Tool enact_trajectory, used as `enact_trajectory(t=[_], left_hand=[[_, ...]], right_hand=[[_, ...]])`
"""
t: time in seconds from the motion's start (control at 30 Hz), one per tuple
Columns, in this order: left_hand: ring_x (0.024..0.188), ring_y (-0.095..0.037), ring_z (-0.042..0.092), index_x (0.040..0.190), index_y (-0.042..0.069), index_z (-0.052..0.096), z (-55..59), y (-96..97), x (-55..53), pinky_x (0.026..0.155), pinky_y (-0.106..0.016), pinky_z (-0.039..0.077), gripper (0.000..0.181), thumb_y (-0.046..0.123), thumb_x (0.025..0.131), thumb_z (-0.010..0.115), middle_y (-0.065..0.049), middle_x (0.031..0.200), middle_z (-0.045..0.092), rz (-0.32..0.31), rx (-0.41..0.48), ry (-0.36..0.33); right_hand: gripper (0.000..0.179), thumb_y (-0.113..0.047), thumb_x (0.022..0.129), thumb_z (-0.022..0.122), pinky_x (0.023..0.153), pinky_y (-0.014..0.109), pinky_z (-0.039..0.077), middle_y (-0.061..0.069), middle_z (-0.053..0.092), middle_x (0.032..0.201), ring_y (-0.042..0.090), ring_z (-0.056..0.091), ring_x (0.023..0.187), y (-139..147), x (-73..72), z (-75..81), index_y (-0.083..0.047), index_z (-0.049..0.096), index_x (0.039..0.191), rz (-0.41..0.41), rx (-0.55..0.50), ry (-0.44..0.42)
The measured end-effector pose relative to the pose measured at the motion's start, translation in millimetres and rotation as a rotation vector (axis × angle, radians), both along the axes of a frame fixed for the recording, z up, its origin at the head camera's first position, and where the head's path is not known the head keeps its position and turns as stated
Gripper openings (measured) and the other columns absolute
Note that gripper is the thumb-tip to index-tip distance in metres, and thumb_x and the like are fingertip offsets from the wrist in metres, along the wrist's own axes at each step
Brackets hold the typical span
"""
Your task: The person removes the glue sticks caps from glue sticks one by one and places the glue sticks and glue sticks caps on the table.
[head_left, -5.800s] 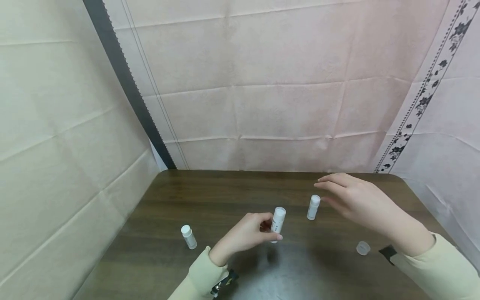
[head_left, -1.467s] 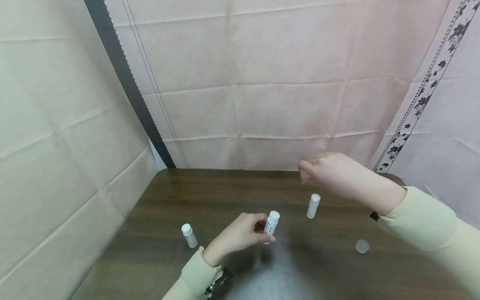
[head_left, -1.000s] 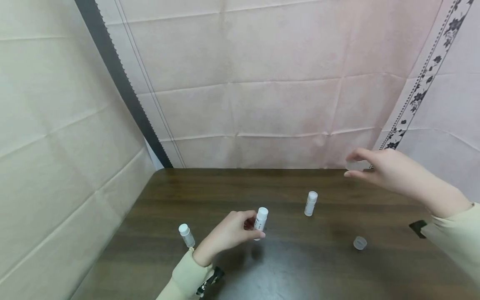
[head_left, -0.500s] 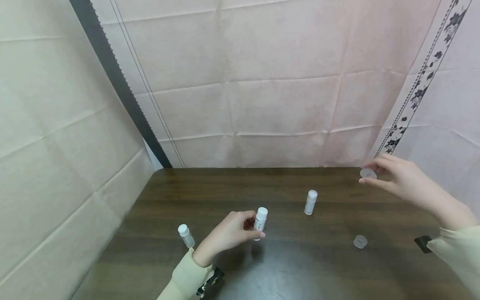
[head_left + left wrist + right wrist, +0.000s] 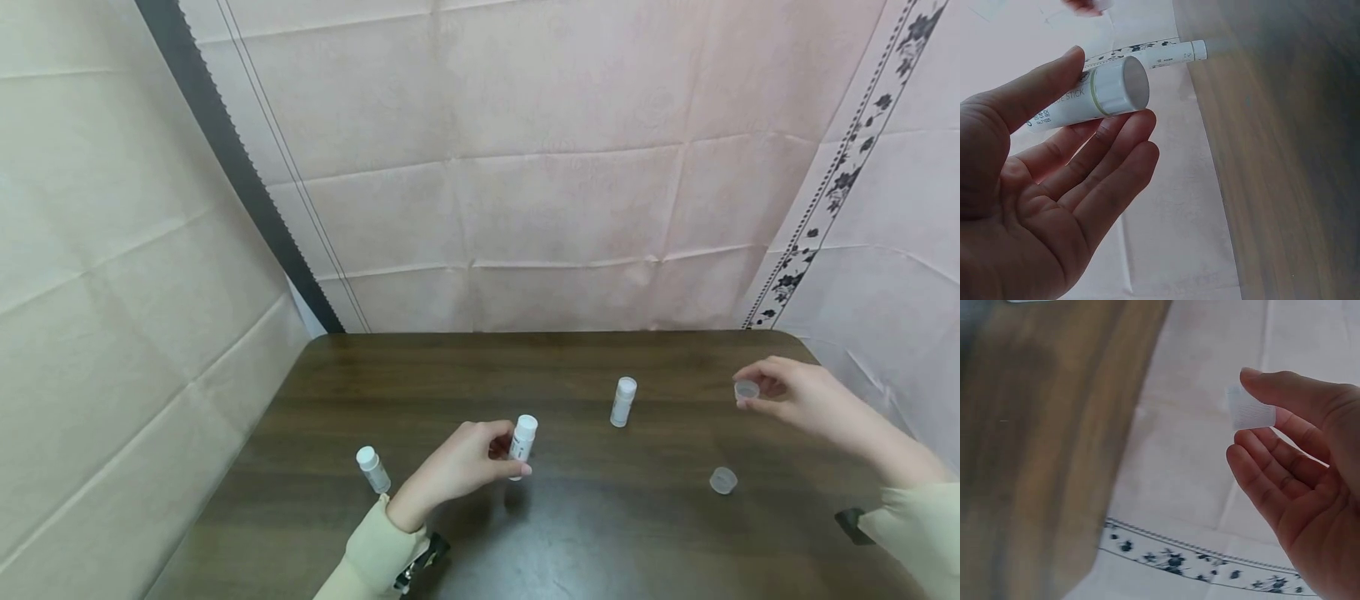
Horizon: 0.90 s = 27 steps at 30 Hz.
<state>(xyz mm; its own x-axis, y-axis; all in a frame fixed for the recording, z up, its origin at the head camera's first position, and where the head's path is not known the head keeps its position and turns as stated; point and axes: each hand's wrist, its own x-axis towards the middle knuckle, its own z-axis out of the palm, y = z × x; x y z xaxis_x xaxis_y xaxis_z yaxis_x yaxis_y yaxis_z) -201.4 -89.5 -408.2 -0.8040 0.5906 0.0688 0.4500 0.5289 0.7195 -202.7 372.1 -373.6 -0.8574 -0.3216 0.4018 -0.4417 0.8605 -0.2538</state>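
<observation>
My left hand (image 5: 461, 462) holds a white glue stick (image 5: 523, 437) upright a little above the table, between thumb and fingers. In the left wrist view, the printed label on this glue stick (image 5: 1075, 103) faces the camera, and its white end points outward. Over the table's right side, my right hand (image 5: 806, 404) pinches a small translucent cap (image 5: 746, 390). Fine ridges on the cap (image 5: 1250, 409) show in the right wrist view. A second glue stick (image 5: 623, 402) stands between the hands, farther back. A third glue stick (image 5: 373, 470) stands left of my left hand.
Another translucent cap (image 5: 723, 481) lies on the dark wooden table (image 5: 600, 533), in front of my right hand. Pale cloth (image 5: 555, 208) hangs behind the table and along both sides. The table's back edge runs just behind the second glue stick.
Since the earliest frame, the left hand's glue stick has lost its cap and shifted slightly left. My right hand, first without a cap, now pinches one and has moved right, then down toward the table.
</observation>
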Motion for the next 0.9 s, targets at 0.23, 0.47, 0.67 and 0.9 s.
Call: enact_trajectory(t=[0.23,0.47,0.67,0.9], left_hand=[[0.072,-0.005,0.059,0.095,0.015,0.066,-3.2,1.0,-0.6,0.067,-0.024,0.051,0.022,0.028,0.087,0.082,0.01,0.082,0.065,-0.019,0.011,0.0],[0.073,-0.006,0.059,0.097,0.016,0.066,-4.0,-2.0,-2.1,0.068,-0.024,0.051,0.023,0.028,0.086,0.082,0.009,0.084,0.065,-0.006,-0.002,-0.003],[0.072,-0.005,0.058,0.096,0.017,0.066,-6.6,-1.5,-2.7,0.067,-0.023,0.051,0.022,0.027,0.086,0.082,0.011,0.082,0.064,-0.015,-0.006,-0.012],[0.072,-0.006,0.058,0.096,0.014,0.066,-7.4,-0.2,-2.7,0.067,-0.023,0.051,0.023,0.027,0.086,0.082,0.009,0.082,0.064,-0.018,-0.002,-0.004]], right_hand=[[0.031,-0.014,0.078,0.086,0.065,0.027,0.051,-0.014,0.063,0.084,-0.005,0.057,0.075,5,10.1,-23.6,-0.007,0.071,0.104,-0.008,-0.028,-0.145],[0.029,-0.018,0.082,0.084,0.068,0.029,0.052,-0.01,0.063,0.089,-0.001,0.057,0.079,5,14.0,-42.5,-0.006,0.07,0.105,-0.023,-0.026,-0.295],[0.028,-0.016,0.081,0.084,0.067,0.03,0.051,-0.007,0.066,0.092,0.001,0.058,0.079,9,18.2,-60.2,-0.006,0.07,0.103,-0.003,-0.023,-0.364],[0.026,-0.01,0.077,0.084,0.065,0.028,0.049,-0.006,0.067,0.092,-0.001,0.056,0.077,14,21.8,-75.2,-0.009,0.07,0.099,0.015,-0.007,-0.346]])
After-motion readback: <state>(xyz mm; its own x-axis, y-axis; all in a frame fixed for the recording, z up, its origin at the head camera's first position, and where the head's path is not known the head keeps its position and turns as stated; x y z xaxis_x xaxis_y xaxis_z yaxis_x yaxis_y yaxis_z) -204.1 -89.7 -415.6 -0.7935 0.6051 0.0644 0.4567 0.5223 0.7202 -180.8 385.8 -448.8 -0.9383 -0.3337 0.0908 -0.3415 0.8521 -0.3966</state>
